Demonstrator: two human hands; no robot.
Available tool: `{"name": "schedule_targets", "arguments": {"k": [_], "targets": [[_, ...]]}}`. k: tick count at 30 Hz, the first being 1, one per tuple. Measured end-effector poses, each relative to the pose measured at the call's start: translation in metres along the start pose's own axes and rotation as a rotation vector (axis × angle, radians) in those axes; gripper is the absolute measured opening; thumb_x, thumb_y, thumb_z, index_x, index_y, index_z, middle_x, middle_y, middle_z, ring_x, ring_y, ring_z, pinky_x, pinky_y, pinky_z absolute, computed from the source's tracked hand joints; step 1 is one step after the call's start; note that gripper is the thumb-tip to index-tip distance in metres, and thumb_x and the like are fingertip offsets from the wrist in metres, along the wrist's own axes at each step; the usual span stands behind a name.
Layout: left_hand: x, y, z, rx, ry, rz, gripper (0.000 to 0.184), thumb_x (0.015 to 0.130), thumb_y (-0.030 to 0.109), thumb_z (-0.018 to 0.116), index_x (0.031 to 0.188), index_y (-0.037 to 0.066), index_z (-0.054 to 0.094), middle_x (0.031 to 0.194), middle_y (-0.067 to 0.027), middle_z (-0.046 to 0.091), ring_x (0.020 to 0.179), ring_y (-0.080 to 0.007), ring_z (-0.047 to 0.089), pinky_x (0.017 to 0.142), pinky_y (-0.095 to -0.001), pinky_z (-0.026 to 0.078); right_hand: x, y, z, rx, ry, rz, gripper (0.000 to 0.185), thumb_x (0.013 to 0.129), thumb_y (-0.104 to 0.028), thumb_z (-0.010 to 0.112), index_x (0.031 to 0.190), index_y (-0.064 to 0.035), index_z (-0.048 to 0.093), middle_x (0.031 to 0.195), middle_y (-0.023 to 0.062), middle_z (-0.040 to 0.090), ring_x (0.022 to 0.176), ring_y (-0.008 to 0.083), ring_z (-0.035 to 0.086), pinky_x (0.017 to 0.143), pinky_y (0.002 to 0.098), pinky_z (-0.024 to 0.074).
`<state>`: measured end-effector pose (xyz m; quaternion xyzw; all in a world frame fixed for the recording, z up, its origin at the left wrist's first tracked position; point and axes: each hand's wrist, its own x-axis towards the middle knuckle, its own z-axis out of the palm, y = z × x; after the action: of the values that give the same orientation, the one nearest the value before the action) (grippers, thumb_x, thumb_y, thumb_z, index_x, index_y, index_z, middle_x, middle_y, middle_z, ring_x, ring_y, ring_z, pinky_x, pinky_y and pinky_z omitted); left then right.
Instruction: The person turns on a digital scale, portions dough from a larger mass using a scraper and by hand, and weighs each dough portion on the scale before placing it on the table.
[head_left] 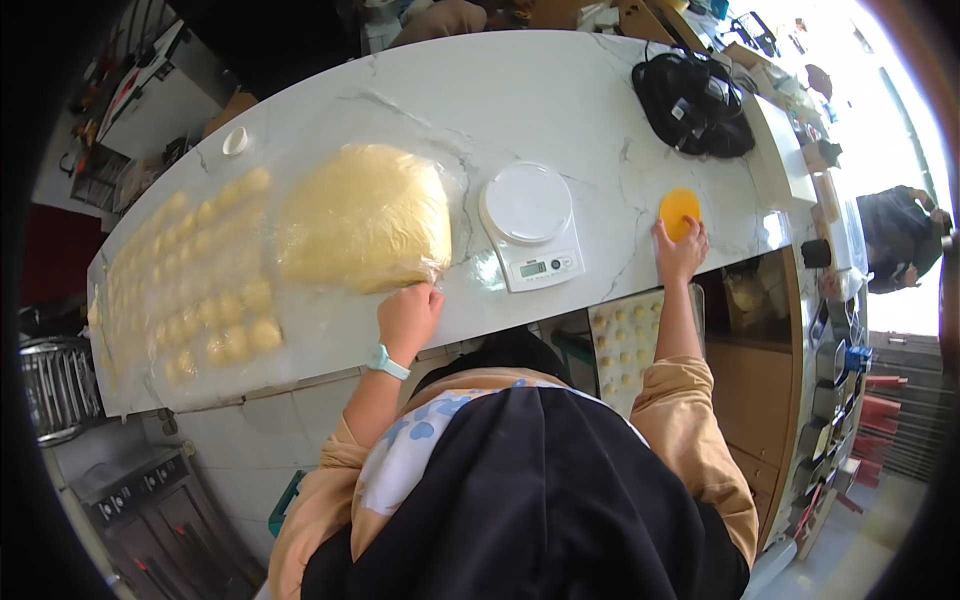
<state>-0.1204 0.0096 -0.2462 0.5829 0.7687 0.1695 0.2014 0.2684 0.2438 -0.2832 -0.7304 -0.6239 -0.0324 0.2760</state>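
My left hand [408, 318] is closed in a fist at the near right corner of a large slab of pale yellow dough [365, 220]. The clear plastic wrap [432, 272] over the dough bunches up at my fingers. Further right, my right hand [682, 254] has its fingers on the near edge of a rounded yellow dough scraper [680, 208], which lies on the marble table. Between the hands stands a white digital scale [545, 268] with a round white plate [527, 202] on top; its digits are too small to read.
Rows of small dough balls [230, 342] lie under plastic at the left of the table [500, 100]. A small white cup [235, 141] stands behind them. A black bag [690, 105] sits at the far right. Below the front edge is a tray [604, 392] of small dough pieces.
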Motion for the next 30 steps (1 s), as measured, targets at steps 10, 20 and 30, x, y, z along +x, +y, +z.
{"name": "schedule_targets", "arguments": {"k": [10,20,30], "targets": [[0.116,0.002,-0.087,-1.115,0.126,-0.222,0.027,0.091,0.022,0.054,0.07,0.007,0.06,0.054,0.0037,0.046,0.044,-0.0055,0.04,0.04,-0.0221,0.032,0.0,0.0,-0.001,0.02,-0.03,0.041,0.061,0.073,-0.045,0.07,0.12,-0.0092,0.053,0.138,0.0188,0.041,0.129,0.034,0.035,0.107,0.0443,0.0271],[0.148,0.106,0.011,-0.663,0.18,0.462,0.03,0.086,0.01,0.06,0.111,0.003,0.045,0.107,-0.0139,0.047,0.1,-0.0281,0.05,0.089,-0.0358,0.043,0.0,-0.004,-0.004,0.007,-0.034,0.038,0.062,0.074,-0.045,0.07,0.121,-0.0078,0.053,0.137,0.0193,0.041,0.129,0.0344,0.034,0.108,0.0443,0.0263],[0.041,0.06,-0.017,-0.115,0.784,0.326,0.062,0.075,0.026,0.077,0.126,0.008,0.047,0.126,-0.0177,0.045,0.119,-0.037,0.04,0.101,-0.0453,0.032,0.018,0.018,0.002,0.088,-0.096,0.092,0.079,0.066,-0.049,0.078,0.123,-0.0023,0.049,0.132,0.0221,0.046,0.128,0.0343,0.038,0.106,0.0459,0.0281]]}}
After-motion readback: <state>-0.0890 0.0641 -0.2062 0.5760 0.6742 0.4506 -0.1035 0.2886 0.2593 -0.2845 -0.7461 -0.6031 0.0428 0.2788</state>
